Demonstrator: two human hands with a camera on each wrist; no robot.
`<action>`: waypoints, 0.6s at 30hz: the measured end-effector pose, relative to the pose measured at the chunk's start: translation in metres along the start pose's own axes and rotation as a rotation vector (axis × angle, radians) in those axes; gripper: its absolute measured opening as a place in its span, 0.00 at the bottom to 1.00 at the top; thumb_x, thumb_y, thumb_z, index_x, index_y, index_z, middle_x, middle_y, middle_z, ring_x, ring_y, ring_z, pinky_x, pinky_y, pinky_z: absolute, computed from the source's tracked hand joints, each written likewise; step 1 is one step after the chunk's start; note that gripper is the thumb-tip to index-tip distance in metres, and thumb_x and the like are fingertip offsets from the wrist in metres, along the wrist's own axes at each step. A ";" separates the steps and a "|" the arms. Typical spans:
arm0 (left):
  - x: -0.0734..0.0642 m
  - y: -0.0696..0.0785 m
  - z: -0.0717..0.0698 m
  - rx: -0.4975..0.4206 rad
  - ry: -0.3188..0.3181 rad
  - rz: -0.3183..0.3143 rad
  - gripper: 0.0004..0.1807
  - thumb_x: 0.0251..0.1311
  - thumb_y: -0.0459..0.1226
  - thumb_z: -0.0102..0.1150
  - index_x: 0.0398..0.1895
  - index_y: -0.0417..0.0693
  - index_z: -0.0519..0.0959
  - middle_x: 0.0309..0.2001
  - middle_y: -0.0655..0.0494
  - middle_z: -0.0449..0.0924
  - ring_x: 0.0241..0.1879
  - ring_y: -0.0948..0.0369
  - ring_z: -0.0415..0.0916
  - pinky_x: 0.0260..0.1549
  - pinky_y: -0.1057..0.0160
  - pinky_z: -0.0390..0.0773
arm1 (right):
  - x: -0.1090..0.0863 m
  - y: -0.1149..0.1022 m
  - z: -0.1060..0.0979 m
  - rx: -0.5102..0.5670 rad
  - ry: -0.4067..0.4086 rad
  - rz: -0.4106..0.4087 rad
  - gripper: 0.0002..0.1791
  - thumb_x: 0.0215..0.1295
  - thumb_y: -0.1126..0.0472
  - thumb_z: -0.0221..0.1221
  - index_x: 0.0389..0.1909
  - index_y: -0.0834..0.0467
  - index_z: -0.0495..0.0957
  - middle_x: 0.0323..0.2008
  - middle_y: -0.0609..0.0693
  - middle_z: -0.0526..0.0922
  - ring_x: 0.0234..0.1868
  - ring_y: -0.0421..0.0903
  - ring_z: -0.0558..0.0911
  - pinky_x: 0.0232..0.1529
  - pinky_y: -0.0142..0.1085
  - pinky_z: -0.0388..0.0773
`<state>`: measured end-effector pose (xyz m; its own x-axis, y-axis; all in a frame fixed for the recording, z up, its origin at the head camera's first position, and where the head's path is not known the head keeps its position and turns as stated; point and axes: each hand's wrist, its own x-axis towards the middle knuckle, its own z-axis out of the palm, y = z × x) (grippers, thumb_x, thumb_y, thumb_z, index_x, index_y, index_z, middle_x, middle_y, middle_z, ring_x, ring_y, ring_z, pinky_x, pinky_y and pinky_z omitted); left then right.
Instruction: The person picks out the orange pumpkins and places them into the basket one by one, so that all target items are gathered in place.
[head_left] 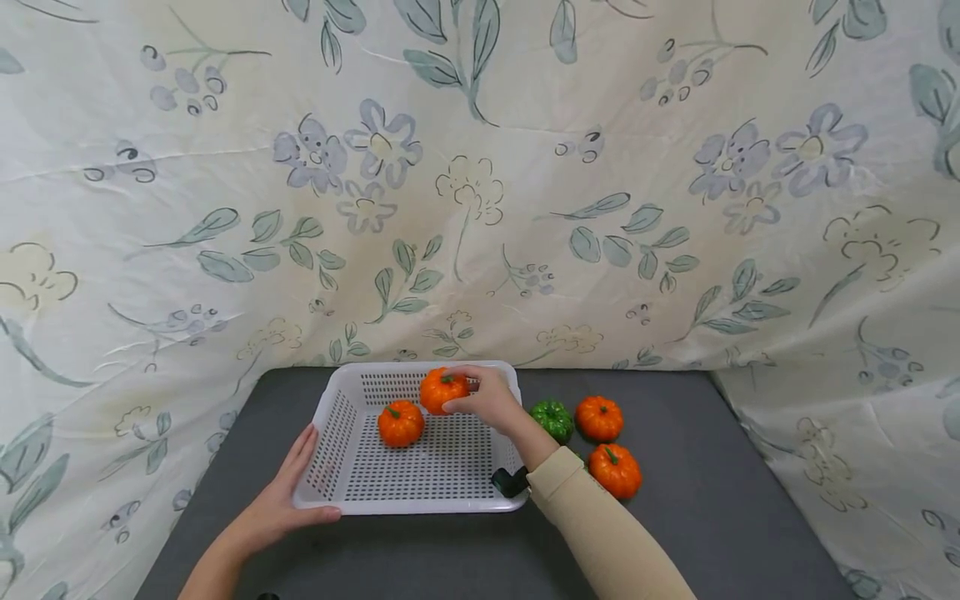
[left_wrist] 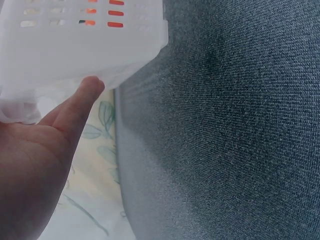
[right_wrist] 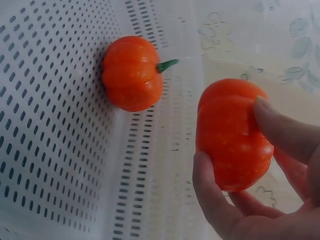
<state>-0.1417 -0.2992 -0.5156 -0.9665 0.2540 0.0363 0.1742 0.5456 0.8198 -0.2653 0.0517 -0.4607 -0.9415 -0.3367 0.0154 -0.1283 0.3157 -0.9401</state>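
Observation:
In the head view my right hand (head_left: 491,400) pinches a small orange pumpkin (head_left: 441,391) between thumb and fingers, over the back of a white perforated plastic basket (head_left: 408,507). The right wrist view shows this pumpkin (right_wrist: 232,135) apart from the basket wall. A second orange pumpkin (head_left: 401,424), with a green stem, lies inside the basket. My left hand (head_left: 281,500) touches the basket's front left corner, its straight fingers along the outer left wall and its thumb near the front rim. In the left wrist view, fingers (left_wrist: 82,102) touch the outer wall.
Right of the basket, a green pumpkin (head_left: 552,421) and two orange pumpkins (head_left: 599,418) sit on the dark grey table (head_left: 720,500). Another bit of green shows beside my right sleeve (head_left: 600,525). Floral cloth (head_left: 480,208) hangs behind and around the table.

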 end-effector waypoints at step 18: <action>-0.001 -0.001 0.005 0.020 0.024 0.009 0.69 0.47 0.40 0.78 0.83 0.54 0.35 0.82 0.47 0.23 0.74 0.32 0.34 0.61 0.21 0.45 | 0.025 0.021 0.020 -0.146 -0.004 0.118 0.26 0.52 0.65 0.76 0.53 0.48 0.82 0.63 0.54 0.76 0.51 0.52 0.79 0.43 0.42 0.83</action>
<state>-0.1397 -0.2955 -0.5192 -0.9691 0.2398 0.0575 0.1863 0.5591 0.8079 -0.2851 0.0326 -0.4863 -0.9516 -0.2927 -0.0939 -0.0608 0.4787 -0.8759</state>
